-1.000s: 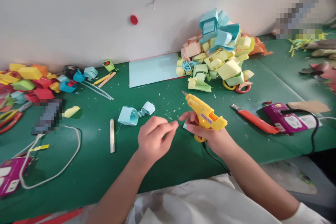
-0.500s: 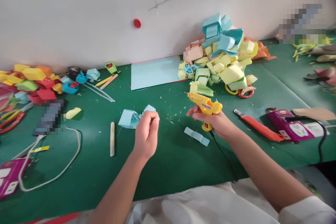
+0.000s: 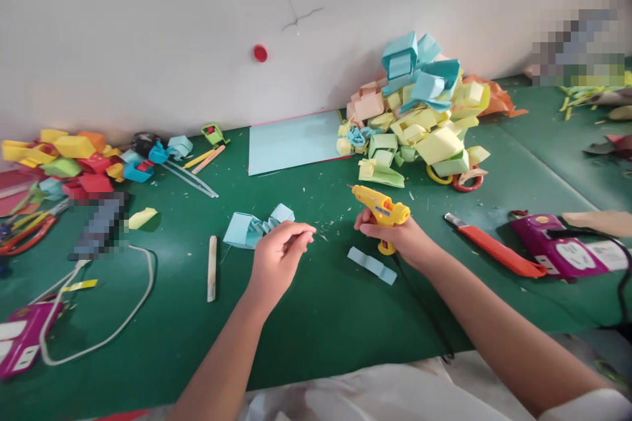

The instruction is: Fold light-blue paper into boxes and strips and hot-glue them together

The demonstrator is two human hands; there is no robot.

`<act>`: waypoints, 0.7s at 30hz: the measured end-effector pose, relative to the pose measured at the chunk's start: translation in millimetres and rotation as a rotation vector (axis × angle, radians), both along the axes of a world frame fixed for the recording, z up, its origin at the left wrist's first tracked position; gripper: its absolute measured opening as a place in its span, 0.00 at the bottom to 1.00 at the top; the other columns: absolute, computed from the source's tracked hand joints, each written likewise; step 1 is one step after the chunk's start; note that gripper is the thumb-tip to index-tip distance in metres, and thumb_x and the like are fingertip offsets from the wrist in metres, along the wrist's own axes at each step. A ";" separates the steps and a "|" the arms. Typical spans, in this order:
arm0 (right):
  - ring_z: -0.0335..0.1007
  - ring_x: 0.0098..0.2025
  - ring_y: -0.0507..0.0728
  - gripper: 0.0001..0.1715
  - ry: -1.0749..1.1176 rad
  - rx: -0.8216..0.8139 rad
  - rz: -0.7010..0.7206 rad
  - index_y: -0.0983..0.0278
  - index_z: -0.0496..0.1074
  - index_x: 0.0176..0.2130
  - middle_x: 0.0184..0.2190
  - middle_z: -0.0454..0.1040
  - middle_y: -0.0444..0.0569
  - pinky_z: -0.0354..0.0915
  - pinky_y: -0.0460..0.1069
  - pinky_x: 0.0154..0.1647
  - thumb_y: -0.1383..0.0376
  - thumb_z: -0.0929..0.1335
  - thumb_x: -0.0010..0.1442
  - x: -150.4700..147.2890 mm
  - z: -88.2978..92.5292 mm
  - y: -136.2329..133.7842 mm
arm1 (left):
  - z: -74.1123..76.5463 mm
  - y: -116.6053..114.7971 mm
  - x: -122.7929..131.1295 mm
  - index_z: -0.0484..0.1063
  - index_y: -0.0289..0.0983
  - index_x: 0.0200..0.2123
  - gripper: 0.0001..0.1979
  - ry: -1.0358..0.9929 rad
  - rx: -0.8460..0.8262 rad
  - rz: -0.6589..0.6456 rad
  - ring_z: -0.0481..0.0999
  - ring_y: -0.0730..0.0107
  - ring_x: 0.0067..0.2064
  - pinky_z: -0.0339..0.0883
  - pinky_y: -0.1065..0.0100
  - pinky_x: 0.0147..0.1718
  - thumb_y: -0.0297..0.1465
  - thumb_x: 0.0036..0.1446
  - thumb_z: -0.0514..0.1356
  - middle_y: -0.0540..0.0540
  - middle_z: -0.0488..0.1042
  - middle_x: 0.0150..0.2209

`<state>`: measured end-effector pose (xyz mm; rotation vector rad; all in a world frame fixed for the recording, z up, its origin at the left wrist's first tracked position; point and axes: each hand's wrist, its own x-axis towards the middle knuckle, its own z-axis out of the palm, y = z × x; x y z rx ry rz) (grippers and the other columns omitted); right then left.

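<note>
My right hand (image 3: 402, 237) grips a yellow hot glue gun (image 3: 381, 207), its nozzle pointing to the upper left and its black cord running down to the table edge. My left hand (image 3: 281, 263) is pinched, with thumb and fingertips together; whatever may be between them is too small to make out. Just behind the left hand lies a light blue folded paper piece (image 3: 244, 229), box-like at both ends and pleated in the middle, partly hidden by the knuckles. Below the glue gun a creased light blue paper strip (image 3: 371, 265) rests flat on the green table (image 3: 316, 335).
A pile of folded paper pieces (image 3: 434, 125) stands at the back right, more (image 3: 74, 158) at the left. Blue sheets (image 3: 299, 141) lie at the back. A red-handled cutter (image 3: 498, 248) and purple power strip (image 3: 555, 243) are right; a pale stick (image 3: 212, 270) and white cable (image 3: 148, 289) left.
My left hand has uncurled from a fist-like grip into a pinch reaching right. The glue gun has shifted slightly down and left in the view, still in my right hand.
</note>
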<state>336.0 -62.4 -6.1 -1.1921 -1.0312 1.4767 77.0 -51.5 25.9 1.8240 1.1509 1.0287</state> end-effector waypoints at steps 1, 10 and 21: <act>0.72 0.45 0.60 0.16 -0.005 -0.005 0.000 0.59 0.73 0.35 0.37 0.76 0.46 0.66 0.55 0.49 0.59 0.79 0.51 0.0 -0.1 0.2 | -0.3 0.0 -0.5 0.79 0.41 0.40 0.07 -0.001 0.003 -0.004 0.76 0.72 0.32 0.71 0.72 0.31 0.32 0.67 0.59 0.49 0.78 0.34; 0.72 0.43 0.58 0.15 -0.027 0.003 0.022 0.59 0.73 0.35 0.36 0.75 0.45 0.66 0.54 0.47 0.59 0.79 0.51 -2.2 1.3 -0.7 | -4.7 -2.6 -0.4 0.76 0.40 0.34 0.07 0.005 -0.015 0.022 0.75 0.71 0.31 0.68 0.72 0.29 0.35 0.66 0.61 0.49 0.77 0.32; 0.72 0.43 0.58 0.14 -0.064 0.011 0.020 0.60 0.73 0.34 0.35 0.75 0.45 0.67 0.54 0.47 0.58 0.78 0.51 -4.2 7.5 -0.4 | -6.4 -1.3 1.4 0.69 0.39 0.34 0.17 -0.230 -0.152 -0.081 0.65 0.76 0.25 0.61 0.70 0.24 0.40 0.73 0.51 0.50 0.70 0.32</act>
